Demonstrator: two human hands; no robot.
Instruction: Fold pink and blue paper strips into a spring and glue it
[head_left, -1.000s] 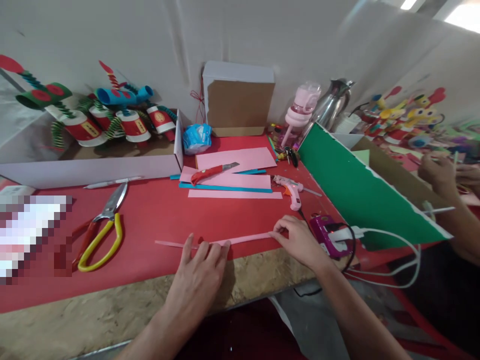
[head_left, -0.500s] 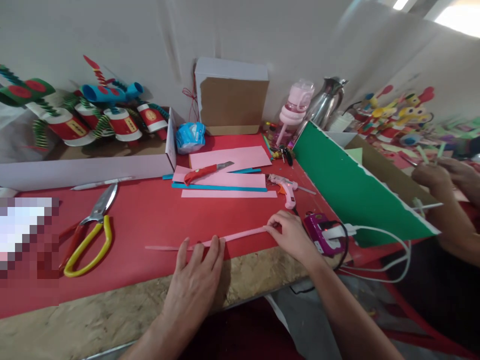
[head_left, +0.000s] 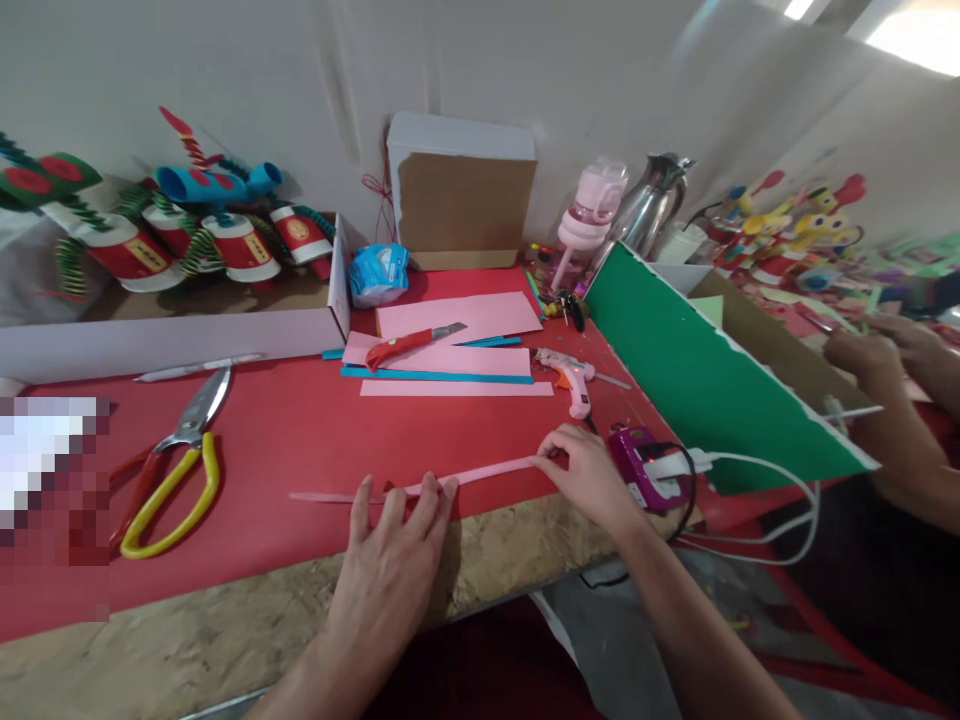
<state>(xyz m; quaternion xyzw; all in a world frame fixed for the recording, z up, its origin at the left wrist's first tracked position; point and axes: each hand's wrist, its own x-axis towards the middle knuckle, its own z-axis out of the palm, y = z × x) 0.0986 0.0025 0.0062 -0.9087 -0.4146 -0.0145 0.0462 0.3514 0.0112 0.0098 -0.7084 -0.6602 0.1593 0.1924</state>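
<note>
A long thin pink paper strip (head_left: 487, 470) lies across the red sheet (head_left: 300, 430) near the table's front edge. My left hand (head_left: 394, 560) lies flat with its fingers stretched out, their tips pressing on the strip's middle. My right hand (head_left: 589, 475) is closed in a pinch on the strip's right end, which is lifted slightly off the sheet. The strip's left end pokes out past my left hand.
Yellow-handled scissors (head_left: 176, 460) lie left. Pink paper sheets (head_left: 450, 355) with a red utility knife (head_left: 409, 343) lie behind, beside a pink glue gun (head_left: 574, 382). A purple power socket (head_left: 645, 465) with white cable sits right, next to a green board (head_left: 697, 385). Another person's hands (head_left: 877, 355) work far right.
My right hand has shifted slightly left with the strip's end, which now bows up a little. The view has drifted a little. My left hand stays pressed on the strip.
</note>
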